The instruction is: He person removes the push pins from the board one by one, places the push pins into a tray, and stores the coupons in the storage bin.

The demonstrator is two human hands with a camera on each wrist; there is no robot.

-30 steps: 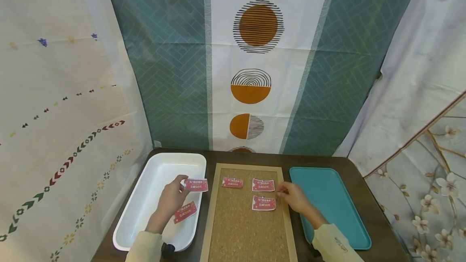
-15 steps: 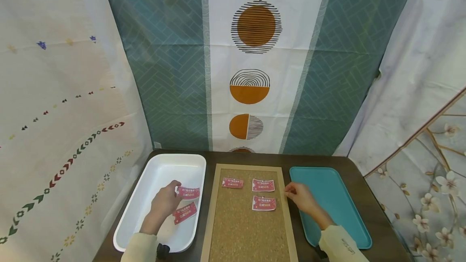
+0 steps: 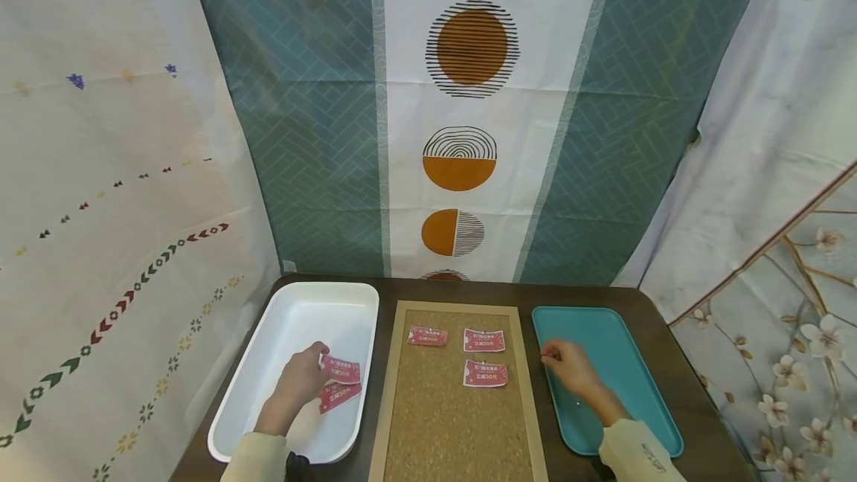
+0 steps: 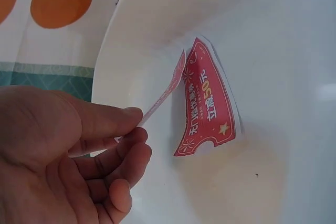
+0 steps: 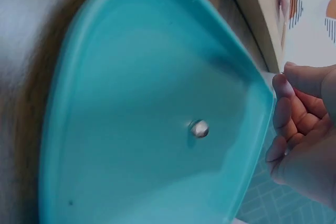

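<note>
My left hand (image 3: pixel 299 380) is over the white tray (image 3: pixel 224 422), pinching a red paper coupon (image 3: pixel 340 370) by its left end between thumb and fingers. A second red coupon (image 4: pixel 210 103) lies in the tray, partly overlapped by the held one in the head view. In the left wrist view the held coupon stands nearly edge-on. Above the teal tray (image 3: pixel 659 422) is my right hand (image 3: pixel 574 369), its thumb and index fingertips pinched on a tiny thumbtack that barely shows. One silver thumbtack (image 5: pixel 199 128) rests inside that tray.
A wood-framed corkboard (image 3: pixel 462 430) lies between the trays on a dark table (image 3: pixel 710 422). Three red coupons are on its upper part: one left (image 3: pixel 428 335), one right (image 3: pixel 484 341), one below (image 3: pixel 485 374). Patterned cloths (image 3: pixel 335 132) hang around the table.
My left hand has moved left and down with its coupon, lowering it over the one in the white tray. My right hand has moved right, from the corkboard's edge to above the teal tray.
</note>
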